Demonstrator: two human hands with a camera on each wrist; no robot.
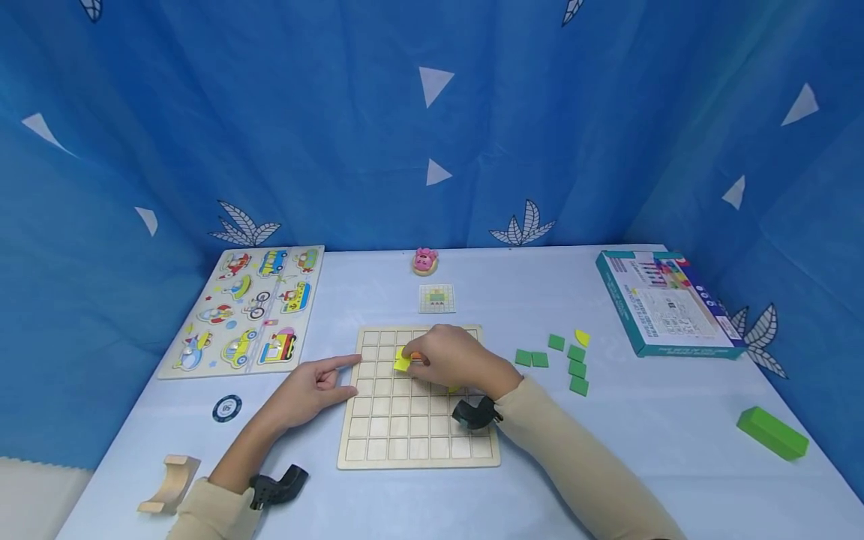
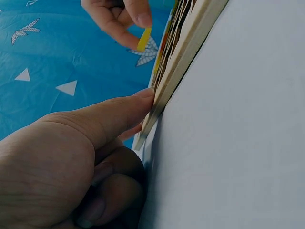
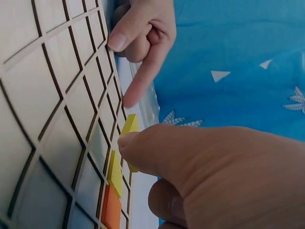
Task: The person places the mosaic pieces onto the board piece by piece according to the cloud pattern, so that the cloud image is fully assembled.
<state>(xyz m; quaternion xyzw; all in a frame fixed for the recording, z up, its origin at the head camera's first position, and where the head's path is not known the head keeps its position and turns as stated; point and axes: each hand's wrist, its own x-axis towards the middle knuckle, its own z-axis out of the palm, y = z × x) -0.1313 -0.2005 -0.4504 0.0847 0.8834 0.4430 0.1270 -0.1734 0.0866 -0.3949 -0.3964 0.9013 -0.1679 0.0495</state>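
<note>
My right hand (image 1: 445,358) is over the wooden grid board (image 1: 418,459), pinching a small yellow tile (image 3: 131,123) between thumb and fingers. Just beside that piece, a second yellow tile (image 3: 114,175) and an orange tile (image 3: 111,209) sit in the grid. More yellow (image 1: 454,389) peeks out beneath the right wrist. At the board's left edge is my left hand (image 1: 307,390), its thumb and index finger stretched out against the rim and its other fingers folded in. The left thumb (image 2: 119,114) meets the board's side in the left wrist view.
Several green tiles (image 1: 578,385) and a yellow quarter-round piece (image 1: 582,337) lie to the right. A pattern card (image 1: 437,298) and pink toy (image 1: 425,261) stand behind. Around are a vehicle puzzle (image 1: 246,307), box (image 1: 668,304), green block (image 1: 772,433), round chip (image 1: 226,408) and wooden arch (image 1: 170,485).
</note>
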